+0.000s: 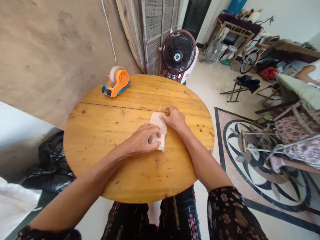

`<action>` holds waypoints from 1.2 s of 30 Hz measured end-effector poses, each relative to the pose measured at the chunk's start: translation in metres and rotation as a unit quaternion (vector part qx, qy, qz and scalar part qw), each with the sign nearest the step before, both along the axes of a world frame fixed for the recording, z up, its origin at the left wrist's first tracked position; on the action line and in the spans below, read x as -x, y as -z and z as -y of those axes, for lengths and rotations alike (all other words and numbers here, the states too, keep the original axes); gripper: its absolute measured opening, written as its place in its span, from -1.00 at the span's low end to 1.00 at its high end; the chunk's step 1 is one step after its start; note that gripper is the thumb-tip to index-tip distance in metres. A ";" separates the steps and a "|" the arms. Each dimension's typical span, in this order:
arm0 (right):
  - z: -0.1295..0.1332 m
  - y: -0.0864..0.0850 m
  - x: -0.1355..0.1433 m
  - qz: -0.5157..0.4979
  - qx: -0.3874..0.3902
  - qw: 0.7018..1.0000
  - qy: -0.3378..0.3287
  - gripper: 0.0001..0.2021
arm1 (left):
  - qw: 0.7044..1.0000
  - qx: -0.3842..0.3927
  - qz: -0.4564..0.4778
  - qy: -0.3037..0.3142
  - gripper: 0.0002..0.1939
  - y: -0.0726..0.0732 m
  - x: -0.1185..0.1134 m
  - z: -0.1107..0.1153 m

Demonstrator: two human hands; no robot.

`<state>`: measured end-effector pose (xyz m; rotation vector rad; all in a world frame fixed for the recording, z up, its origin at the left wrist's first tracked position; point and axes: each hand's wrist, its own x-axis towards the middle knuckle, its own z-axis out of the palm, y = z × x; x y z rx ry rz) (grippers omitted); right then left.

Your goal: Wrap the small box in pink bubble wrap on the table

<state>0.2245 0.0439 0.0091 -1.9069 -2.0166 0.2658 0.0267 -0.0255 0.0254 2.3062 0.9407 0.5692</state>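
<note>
A small, flat, pinkish-white wrapped packet (156, 119) lies on the round wooden table (100, 133), its long side running away from me. My left hand (143, 138) rests over its lower left part, fingers curled around that edge and the thumb near the bottom end. At the upper right corner, my right hand (175, 118) has its thumb and bent fingers on the packet's edge. A short see-through strip (160, 108), which looks like clear tape, sticks out past the far end. Both palms hide part of the wrapping.
An orange and blue tape dispenser (119, 83) with a roll stands at the table's far left. Behind the table is a dark red fan (178, 55). Black plastic bags (52, 163) lie at left. On the right, a person's leg (297, 165) shows beside a chair.
</note>
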 end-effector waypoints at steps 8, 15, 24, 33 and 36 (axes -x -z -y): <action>-0.002 -0.004 0.012 0.077 0.034 0.996 0.035 -0.69 | 1.000 -0.006 -0.002 -0.004 -0.82 0.002 -0.001 -0.001; -0.010 0.005 0.011 -0.039 0.027 0.999 0.009 -0.88 | 1.000 -0.024 0.006 -0.002 -0.82 0.005 0.000 0.001; -0.022 0.023 0.010 -0.369 -0.008 0.929 -0.033 -0.82 | 0.997 -0.076 0.006 -0.018 -0.85 0.010 0.003 0.005; -0.015 0.019 0.017 -0.500 -0.027 0.865 -0.031 -0.78 | 0.982 -0.186 0.004 -0.030 -0.84 0.010 0.006 0.013; -0.015 0.018 0.017 -0.495 -0.029 0.868 -0.023 -0.79 | 0.982 -0.187 -0.008 -0.017 -0.84 0.009 0.007 0.014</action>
